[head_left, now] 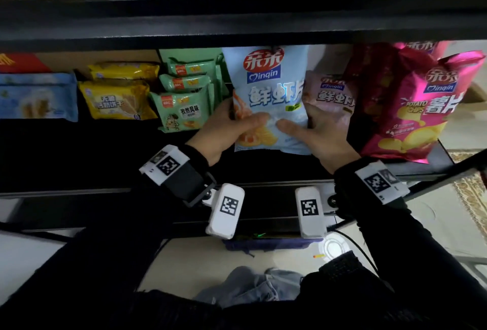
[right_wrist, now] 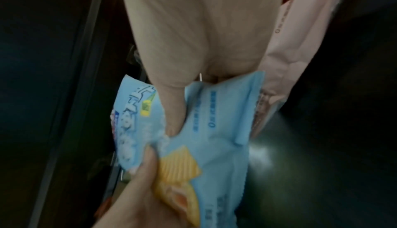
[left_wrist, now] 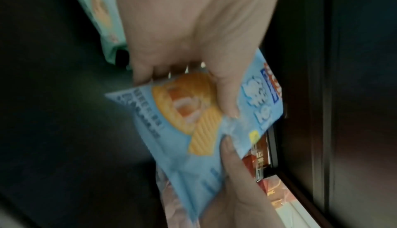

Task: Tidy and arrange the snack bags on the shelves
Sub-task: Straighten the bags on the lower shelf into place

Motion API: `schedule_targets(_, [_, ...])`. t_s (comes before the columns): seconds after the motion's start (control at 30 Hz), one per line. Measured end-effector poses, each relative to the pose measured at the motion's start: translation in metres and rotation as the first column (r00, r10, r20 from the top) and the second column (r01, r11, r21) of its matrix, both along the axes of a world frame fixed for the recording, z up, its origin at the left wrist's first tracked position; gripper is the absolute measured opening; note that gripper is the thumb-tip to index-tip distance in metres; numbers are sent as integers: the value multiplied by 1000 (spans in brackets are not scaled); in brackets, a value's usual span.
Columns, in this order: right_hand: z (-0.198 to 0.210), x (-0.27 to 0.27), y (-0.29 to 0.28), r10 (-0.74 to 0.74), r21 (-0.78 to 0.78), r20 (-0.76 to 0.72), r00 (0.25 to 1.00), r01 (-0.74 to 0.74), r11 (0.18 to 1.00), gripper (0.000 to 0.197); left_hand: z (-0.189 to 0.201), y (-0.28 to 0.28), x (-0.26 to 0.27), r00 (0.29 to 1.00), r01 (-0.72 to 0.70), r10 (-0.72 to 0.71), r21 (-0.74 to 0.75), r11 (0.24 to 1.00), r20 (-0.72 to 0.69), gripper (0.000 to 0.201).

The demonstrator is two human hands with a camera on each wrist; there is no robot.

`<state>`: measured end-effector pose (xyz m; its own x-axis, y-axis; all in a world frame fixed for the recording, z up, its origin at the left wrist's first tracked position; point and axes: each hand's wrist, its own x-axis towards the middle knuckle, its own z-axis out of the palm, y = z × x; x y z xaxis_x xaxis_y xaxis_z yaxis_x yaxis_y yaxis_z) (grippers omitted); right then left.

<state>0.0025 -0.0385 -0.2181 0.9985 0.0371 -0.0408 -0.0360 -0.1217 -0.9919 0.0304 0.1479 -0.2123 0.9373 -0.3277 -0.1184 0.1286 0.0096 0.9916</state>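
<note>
The light-blue foil prawn-cracker bag (head_left: 268, 97) stands upright at the centre of the head view, on the dark shelf board (head_left: 105, 155), its top edge reaching the underside of the black shelf above (head_left: 237, 21). The left hand (head_left: 229, 132) grips the bag's lower left edge, thumb laid across the front panel and fingers behind. The right hand (head_left: 316, 134) grips the lower right edge in the same way. In the left wrist view, both thumbs press into the front of the bag, the tips close together without touching.

Just right of the held bag, a pale-pink foil snack bag (head_left: 329, 97) stands partly behind the right hand. Further right, a magenta foil potato-chip bag (head_left: 416, 108) leans at the shelf end. Left of the held bag, green biscuit packets (head_left: 184, 97) lie stacked; yellow biscuit packets (head_left: 118, 95) follow, then a pale-blue flat packet (head_left: 37, 97) at the left edge of the frame.
</note>
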Motion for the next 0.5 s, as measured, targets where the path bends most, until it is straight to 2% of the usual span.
schedule_targets(0.07, [-2, 2, -2, -66, -11, 55, 996, 67, 998, 45, -3, -8, 6, 991, -134, 134, -12, 991, 17, 31])
schedule_targets(0.17, [-8, 0, -15, -283, -24, 158, 946, 290, 957, 32, 3, -16, 31, 965, -244, 246, -35, 969, 90, 16])
schedule_targets(0.27, [-19, -3, -30, -445, -108, 167, 880, 464, 879, 27, 15, -28, 65, 926, -349, 341, 22, 937, 160, 20])
schedule_targets(0.4, [-35, 2, -39, -413, -443, 221, 883, 469, 764, 36, 25, -48, 100, 899, -413, 383, 124, 902, 214, 34])
schedule_targets(0.5, [-38, 1, -41, -423, -444, 234, 875, 483, 754, 45, 18, -60, 114, 901, -390, 311, 251, 886, 301, 41])
